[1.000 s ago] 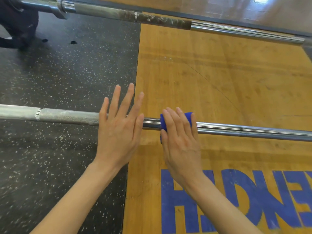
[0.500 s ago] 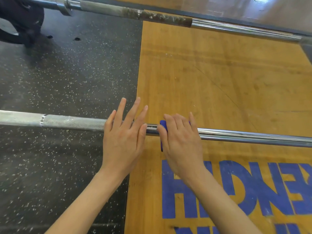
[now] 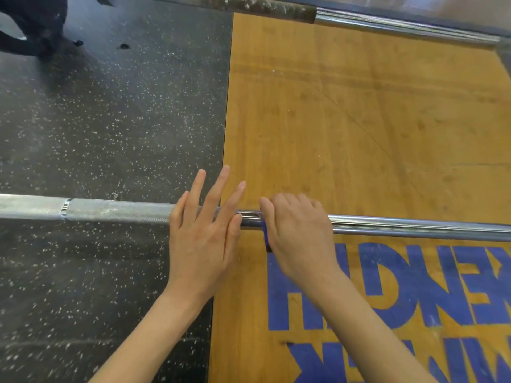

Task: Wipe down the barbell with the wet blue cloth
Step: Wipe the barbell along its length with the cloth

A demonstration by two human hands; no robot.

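Head view: the bar (image 3: 414, 226) is seen lying on the floor, its long axis running straight across the frame from left to right, square to both forearms. The right hand (image 3: 300, 233) is set on top of it, fingers (image 3: 290, 201) curled over the far side and clenched on the cloth (image 3: 266, 236), of which only a thin blue edge is shown at the thumb side, between palm and steel. The cloth is thus wrapped on the smooth chrome stretch, directly under the right fingers. The left hand (image 3: 203, 233) is laid flat on the bar just to the left of that, its fingers straight, spread and released, nothing being grasped; the bar appears merely to be steadied. The two hands are near but apart, with a short bare length of chrome between them.

To the left of the left fingers the dull knurled section (image 3: 119, 212) is found, and to the right of the right fingers a long bright run of shaft extends to the frame edge. Any wiping stroke must therefore be made along that left-right axis, and the right hand, already on the cloth, is judged the one to carry it. Beyond the fingertips a second bar (image 3: 401, 23) lies well apart.
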